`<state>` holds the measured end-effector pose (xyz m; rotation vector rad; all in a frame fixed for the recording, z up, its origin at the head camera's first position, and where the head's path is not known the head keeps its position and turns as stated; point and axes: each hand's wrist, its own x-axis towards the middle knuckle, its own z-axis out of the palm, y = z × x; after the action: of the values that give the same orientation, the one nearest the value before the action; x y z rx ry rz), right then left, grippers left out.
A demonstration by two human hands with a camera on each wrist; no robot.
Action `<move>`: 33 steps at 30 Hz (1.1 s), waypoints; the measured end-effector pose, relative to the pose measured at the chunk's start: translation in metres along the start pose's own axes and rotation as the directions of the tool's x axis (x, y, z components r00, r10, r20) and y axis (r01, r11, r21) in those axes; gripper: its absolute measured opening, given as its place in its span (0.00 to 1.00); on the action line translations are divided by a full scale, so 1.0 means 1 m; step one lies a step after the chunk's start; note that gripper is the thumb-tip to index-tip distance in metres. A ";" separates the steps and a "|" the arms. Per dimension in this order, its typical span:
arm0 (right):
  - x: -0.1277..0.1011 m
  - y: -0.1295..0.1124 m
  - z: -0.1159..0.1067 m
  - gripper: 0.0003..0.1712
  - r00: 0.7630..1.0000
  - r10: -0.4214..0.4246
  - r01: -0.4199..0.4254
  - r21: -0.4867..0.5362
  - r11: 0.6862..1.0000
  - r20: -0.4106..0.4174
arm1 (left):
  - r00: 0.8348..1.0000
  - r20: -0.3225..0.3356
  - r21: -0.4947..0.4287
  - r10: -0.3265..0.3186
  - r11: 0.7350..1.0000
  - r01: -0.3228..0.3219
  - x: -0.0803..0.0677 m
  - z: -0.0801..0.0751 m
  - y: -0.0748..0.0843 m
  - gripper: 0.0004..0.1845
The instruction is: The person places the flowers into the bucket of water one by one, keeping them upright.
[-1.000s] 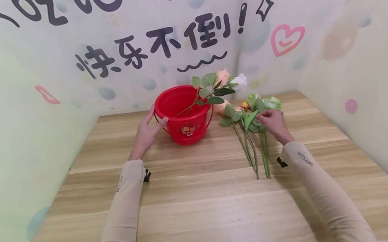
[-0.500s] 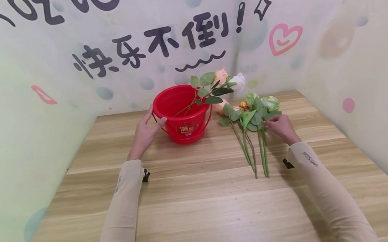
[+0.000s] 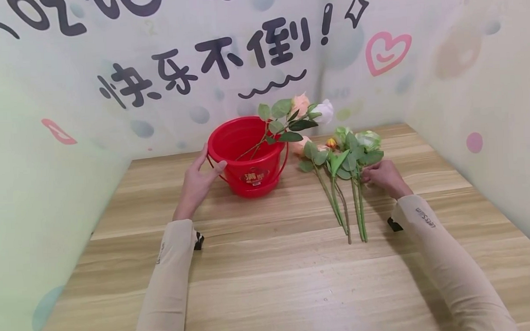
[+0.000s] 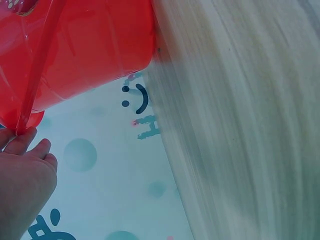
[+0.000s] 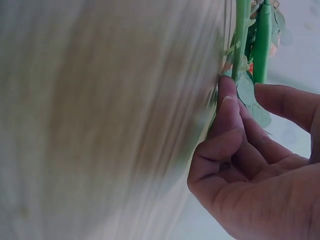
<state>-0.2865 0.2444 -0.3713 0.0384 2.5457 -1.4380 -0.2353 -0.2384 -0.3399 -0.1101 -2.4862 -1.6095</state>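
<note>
A red bucket (image 3: 252,175) stands upright near the back of the table, with a peach rose (image 3: 300,105) and a white rose (image 3: 323,112) leaning out over its right rim. My left hand (image 3: 196,183) rests on the bucket's left side, thumb toward the front and fingers along the rim. The left wrist view shows those fingertips by the bucket's handle (image 4: 36,80). Right of the bucket lie several flowers with green stems (image 3: 358,211). At their right edge, my right hand (image 3: 385,177) reaches in low. In the right wrist view, thumb and forefinger stand apart around a stem (image 5: 241,40).
The wooden table (image 3: 268,272) meets a printed wall (image 3: 180,119) just behind the bucket and flowers. A green-white bloom (image 3: 369,140), a peach bloom (image 3: 300,145) and a small orange bud (image 3: 331,143) sit close together among overlapping leaves.
My right hand has moved from above the leaves to the right and down, beside the stems at the right edge. My left hand stays at the bucket. The view shifts slightly.
</note>
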 end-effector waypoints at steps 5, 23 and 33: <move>0.001 0.001 0.000 0.20 1.000 0.021 -0.022 0.045 0.999 0.022 | 1.000 0.001 -0.001 -0.003 1.000 0.003 0.000 0.000 -0.001 0.45; 0.004 0.002 -0.001 0.24 0.994 0.096 -0.098 0.036 0.995 0.057 | 1.000 0.006 -0.006 0.003 1.000 -0.003 -0.001 0.000 0.000 0.45; 0.007 0.001 0.001 0.23 0.994 0.089 -0.092 0.059 0.994 0.059 | 1.000 0.005 -0.004 0.008 1.000 -0.008 -0.001 0.000 -0.001 0.45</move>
<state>-0.2925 0.2435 -0.3743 0.1198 2.4219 -1.4618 -0.2349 -0.2386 -0.3405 -0.1245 -2.4826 -1.6132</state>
